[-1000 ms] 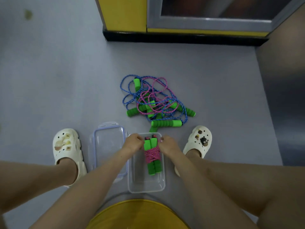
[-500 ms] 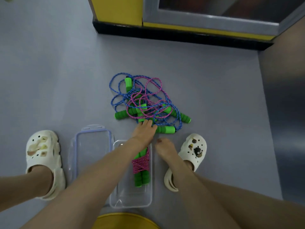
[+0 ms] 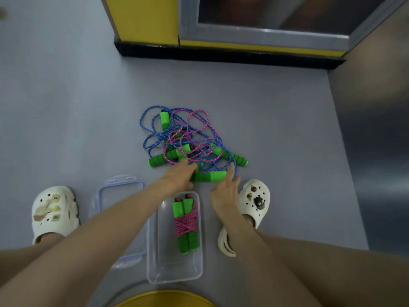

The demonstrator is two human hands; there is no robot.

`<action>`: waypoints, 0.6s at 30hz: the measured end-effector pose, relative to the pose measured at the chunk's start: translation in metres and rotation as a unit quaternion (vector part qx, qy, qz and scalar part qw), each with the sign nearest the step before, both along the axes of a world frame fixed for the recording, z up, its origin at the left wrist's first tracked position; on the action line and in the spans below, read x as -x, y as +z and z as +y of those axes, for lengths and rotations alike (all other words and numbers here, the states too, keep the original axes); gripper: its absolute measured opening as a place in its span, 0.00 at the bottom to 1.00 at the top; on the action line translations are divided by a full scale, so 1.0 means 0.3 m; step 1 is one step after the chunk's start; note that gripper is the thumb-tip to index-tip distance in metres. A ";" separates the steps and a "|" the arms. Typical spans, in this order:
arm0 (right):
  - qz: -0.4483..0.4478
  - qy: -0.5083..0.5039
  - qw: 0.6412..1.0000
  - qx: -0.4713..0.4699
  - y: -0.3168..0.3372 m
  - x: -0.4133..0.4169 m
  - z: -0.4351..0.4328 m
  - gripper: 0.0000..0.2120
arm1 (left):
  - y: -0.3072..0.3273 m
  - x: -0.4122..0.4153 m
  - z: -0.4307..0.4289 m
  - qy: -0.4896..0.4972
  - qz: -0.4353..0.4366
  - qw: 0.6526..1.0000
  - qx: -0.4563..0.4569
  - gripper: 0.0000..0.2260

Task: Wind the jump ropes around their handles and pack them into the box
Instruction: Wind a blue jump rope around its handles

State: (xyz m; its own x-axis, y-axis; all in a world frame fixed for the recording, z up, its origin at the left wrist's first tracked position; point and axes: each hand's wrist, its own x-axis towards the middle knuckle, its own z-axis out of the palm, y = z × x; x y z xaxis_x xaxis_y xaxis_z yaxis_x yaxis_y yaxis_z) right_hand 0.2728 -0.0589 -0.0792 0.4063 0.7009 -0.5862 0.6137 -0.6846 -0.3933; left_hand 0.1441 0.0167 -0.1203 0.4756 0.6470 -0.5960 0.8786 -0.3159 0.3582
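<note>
Reaching for the tangle (image 3: 188, 140) on the floor (image 3: 66, 107) just beyond the box (image 3: 155, 251), which holds one wound rope (image 3: 186, 222), we have the left hand (image 3: 178, 177) and the right hand (image 3: 224, 192) spread, gripping nothing, and should seize the nearest handle (image 3: 213, 176) and trace its cord free before lifting.

I'm scanning the clear plastic box (image 3: 164, 262), the green foam handles (image 3: 218, 176), the white perforated clogs (image 3: 264, 192): nothing readable is showing anywhere.
</note>
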 end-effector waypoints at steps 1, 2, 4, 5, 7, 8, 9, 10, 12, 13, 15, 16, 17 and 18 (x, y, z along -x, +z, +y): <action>-0.012 0.021 1.000 -0.017 0.032 -0.004 0.012 0.45 | 0.028 0.030 0.001 0.008 -0.028 0.999 0.019 0.19; -0.021 0.053 0.998 -0.016 0.063 -0.009 0.023 0.45 | 0.062 0.058 0.001 0.013 -0.048 0.998 0.034 0.19; -0.027 0.125 0.992 -0.008 0.127 -0.014 0.040 0.38 | 0.149 0.113 -0.007 0.018 -0.072 0.996 0.053 0.17; -0.024 0.152 0.988 -0.020 0.165 -0.012 0.047 0.31 | 0.198 0.139 -0.011 0.023 -0.077 0.995 0.061 0.17; -0.027 0.199 0.978 -0.059 0.259 0.002 0.060 0.25 | 0.305 0.195 -0.018 0.040 -0.086 0.993 0.065 0.15; -0.035 0.231 0.969 -0.078 0.307 0.011 0.067 0.26 | 0.358 0.224 -0.022 0.052 -0.091 0.992 0.063 0.14; -0.047 0.264 0.959 -0.095 0.359 0.021 0.073 0.27 | 0.413 0.251 -0.027 0.064 -0.097 0.991 0.059 0.14; -0.058 0.290 0.949 -0.113 0.415 0.032 0.078 0.28 | 0.472 0.276 -0.034 0.074 -0.106 0.990 0.058 0.15; -0.055 0.320 0.935 -0.141 0.525 0.065 0.080 0.27 | 0.597 0.317 -0.058 0.075 -0.118 0.989 0.056 0.18; -0.041 0.328 0.931 -0.154 0.568 0.084 0.079 0.26 | 0.654 0.333 -0.075 0.063 -0.112 0.991 0.037 0.20; 0.015 0.324 0.930 -0.175 0.651 0.132 0.059 0.24 | 0.754 0.365 -0.124 0.026 -0.093 0.993 -0.064 0.19; 0.063 0.306 0.933 -0.176 0.688 0.150 0.049 0.23 | 0.786 0.375 -0.144 0.018 -0.089 0.988 -0.122 0.19; 0.117 0.286 0.934 -0.180 0.720 0.165 0.042 0.22 | 0.813 0.385 -0.162 0.022 -0.095 0.980 -0.173 0.18; 0.161 0.269 0.932 -0.181 0.758 0.185 0.032 0.20 | 0.842 0.400 -0.180 0.041 -0.104 0.971 -0.209 0.18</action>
State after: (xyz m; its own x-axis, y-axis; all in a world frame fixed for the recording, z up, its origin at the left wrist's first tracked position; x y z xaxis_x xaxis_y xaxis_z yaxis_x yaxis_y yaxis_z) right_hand 0.2172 -0.0494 0.1482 -0.2168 0.9283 -0.3020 0.6395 -0.0987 -0.7625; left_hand 0.0240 -0.0373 0.1322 0.4943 0.8527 -0.1688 0.8290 -0.4040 0.3867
